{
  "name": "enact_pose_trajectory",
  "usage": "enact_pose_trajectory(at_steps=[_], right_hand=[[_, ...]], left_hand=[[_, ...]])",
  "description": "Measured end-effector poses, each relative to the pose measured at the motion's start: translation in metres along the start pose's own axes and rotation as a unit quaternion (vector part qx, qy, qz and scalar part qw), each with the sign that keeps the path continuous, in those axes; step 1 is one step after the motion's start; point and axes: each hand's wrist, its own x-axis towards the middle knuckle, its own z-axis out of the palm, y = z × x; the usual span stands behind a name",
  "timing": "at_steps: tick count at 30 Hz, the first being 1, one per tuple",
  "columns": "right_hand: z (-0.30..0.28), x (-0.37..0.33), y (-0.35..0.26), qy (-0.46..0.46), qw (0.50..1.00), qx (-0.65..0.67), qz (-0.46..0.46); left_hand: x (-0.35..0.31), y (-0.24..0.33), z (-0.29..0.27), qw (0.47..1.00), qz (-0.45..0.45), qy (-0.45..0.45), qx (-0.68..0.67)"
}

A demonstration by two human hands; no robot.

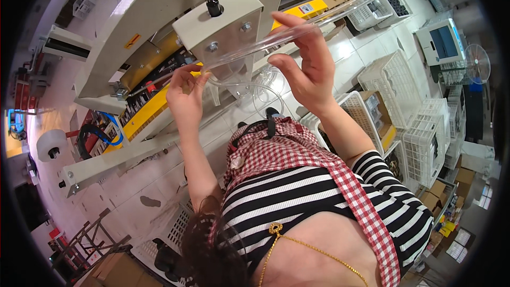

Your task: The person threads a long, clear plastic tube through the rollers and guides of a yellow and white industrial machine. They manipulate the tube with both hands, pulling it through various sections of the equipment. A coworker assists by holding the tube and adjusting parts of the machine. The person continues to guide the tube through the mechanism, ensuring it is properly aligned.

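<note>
A long, see-through plastic strip (255, 45) runs from my left hand up to the far right; whether it is flat film or tubing I cannot tell. My left hand (184, 91) pinches its lower end between thumb and fingers, beside the machine's pale metal block (226, 34). Across the fingers of my right hand (309, 68) passes the same strip, while the thumb stands well apart from them. Thin clear loops (268, 94) hang below the strip, between my hands. The block carries a black knob (214, 7) and several bolts.
A large pale machine frame (114, 37) with a yellow rail (141, 120) fills the left and front. White plastic crates (390, 87) stand stacked at the right, near a pedestal fan (477, 64). A pale beam (111, 159) juts out at the left. Cardboard (114, 272) lies at the lower left.
</note>
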Motion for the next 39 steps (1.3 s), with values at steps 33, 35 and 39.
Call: enact_pose_trajectory(at_steps=[33,35,39], right_hand=[[-0.013,0.044,-0.006,-0.127,0.985,-0.117,0.002],[-0.018,0.036,-0.009,-0.161,0.980,-0.116,0.003],[-0.016,0.020,-0.011,-0.156,0.982,-0.084,0.061]], left_hand=[[0.001,-0.011,0.008,0.988,-0.045,0.002,-0.146],[-0.001,-0.017,0.008,0.994,-0.031,0.000,-0.108],[-0.010,-0.019,0.009,0.993,-0.042,-0.034,-0.109]])
